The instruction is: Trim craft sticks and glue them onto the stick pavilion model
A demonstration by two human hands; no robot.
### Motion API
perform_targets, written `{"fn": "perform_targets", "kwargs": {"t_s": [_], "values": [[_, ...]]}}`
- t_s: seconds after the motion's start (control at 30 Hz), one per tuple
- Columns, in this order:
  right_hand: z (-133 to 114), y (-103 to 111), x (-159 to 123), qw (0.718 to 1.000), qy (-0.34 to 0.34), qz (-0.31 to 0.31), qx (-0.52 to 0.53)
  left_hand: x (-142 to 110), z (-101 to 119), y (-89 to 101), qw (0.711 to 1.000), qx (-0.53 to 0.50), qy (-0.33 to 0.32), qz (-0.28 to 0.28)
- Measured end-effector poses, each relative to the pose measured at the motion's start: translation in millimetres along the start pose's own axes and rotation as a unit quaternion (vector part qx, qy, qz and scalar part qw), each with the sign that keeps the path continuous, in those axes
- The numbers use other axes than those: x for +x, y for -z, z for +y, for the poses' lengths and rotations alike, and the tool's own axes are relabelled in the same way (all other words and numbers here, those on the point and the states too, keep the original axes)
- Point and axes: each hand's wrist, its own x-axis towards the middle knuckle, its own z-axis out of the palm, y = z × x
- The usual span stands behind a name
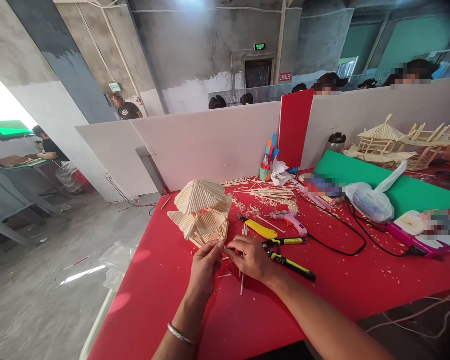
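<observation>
A small pavilion model (200, 210) built of thin wooden sticks stands on the red tabletop (146, 295), with a pointed upper roof and a wider lower one. At the near edge of its base, my left hand (207, 262) is closed in a pinch, thumb against forefinger. My right hand (250, 256) is pinched too, its fingertips close to the left ones. Whatever sits between the fingers is too small to make out. Several loose sticks (242, 285) lie beside and under my right hand. Just beyond it are a yellow utility knife (261, 229) and black-and-yellow pliers (292, 265).
A pink glue gun (290, 220) with a black cord lies right of the knife. Behind it are scattered sticks (270, 194), shavings and a marker cup (265, 172). Rightward are a plastic bag (371, 202), a green board (420, 192) and another stick model (386, 137). Partitions back the table.
</observation>
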Motion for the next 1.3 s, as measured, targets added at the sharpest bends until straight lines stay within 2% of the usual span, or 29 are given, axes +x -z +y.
{"fn": "perform_targets", "kwargs": {"t_s": [0.13, 0.3, 0.47, 0.67, 0.93, 1.1, 1.3], "values": [[2, -1, -1, 1.000, 0.005, -0.001, -0.029, 1, -1, 1.0, 1.000, -0.009, 0.001, 0.004], [1, 2, 0, 0.999, 0.022, -0.010, -0.046, 1, 2, 3.7, 0.998, -0.020, -0.051, 0.018], [0, 3, 1, 0.997, 0.031, -0.004, -0.070, -10, 5, 10.3, 0.996, -0.006, -0.088, 0.035], [0, 2, 0, 0.995, 0.045, 0.000, -0.084, -21, 11, 20.9, 0.986, 0.005, -0.100, 0.131], [2, 3, 1, 0.994, 0.056, 0.014, -0.088, -17, 27, 8.4, 0.978, 0.013, -0.109, 0.179], [1, 2, 0, 0.995, 0.057, 0.013, -0.086, -11, 30, 7.2, 0.967, 0.022, -0.119, 0.226], [2, 1, 0, 0.994, 0.064, 0.009, -0.090, -10, 33, 5.6, 0.967, 0.033, -0.115, 0.226]]}}
